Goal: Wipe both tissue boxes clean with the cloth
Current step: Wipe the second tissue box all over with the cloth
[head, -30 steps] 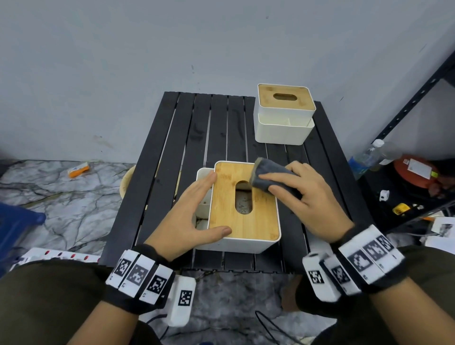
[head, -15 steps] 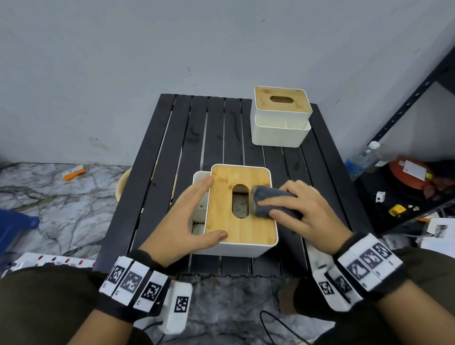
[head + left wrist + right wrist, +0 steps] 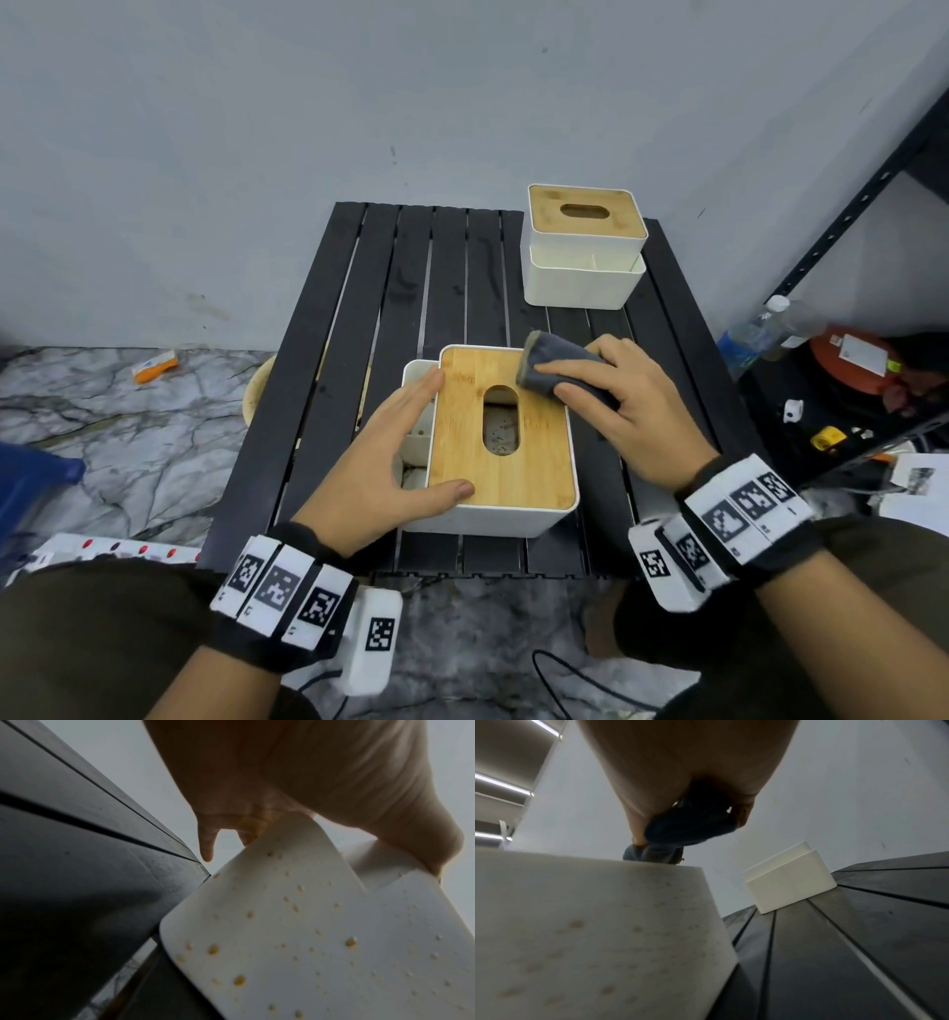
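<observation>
A white tissue box with a bamboo lid [image 3: 534, 457] stands near the front of the black slatted table [image 3: 359, 318]. Its white side [image 3: 295, 943] carries yellowish spots. My left hand [image 3: 395, 452] lies flat against the box's left side, thumb on the lid's near corner, fingers straight. My right hand [image 3: 616, 406] grips a folded dark grey cloth [image 3: 549, 370] and presses it on the lid's far right corner. Thumb and fingers wrap the cloth [image 3: 687, 829] in the right wrist view. A second white tissue box [image 3: 583, 246] stands at the table's far right corner.
A black metal shelf [image 3: 847, 216] stands to the right with a water bottle [image 3: 755, 329] and small items at its foot. A white power strip [image 3: 102, 547] lies on the marble floor at left. A wall rises behind the table.
The cloth slid toward me along the lid's right side to beside the slot, then back away to the far right corner. My left hand has stayed on the box.
</observation>
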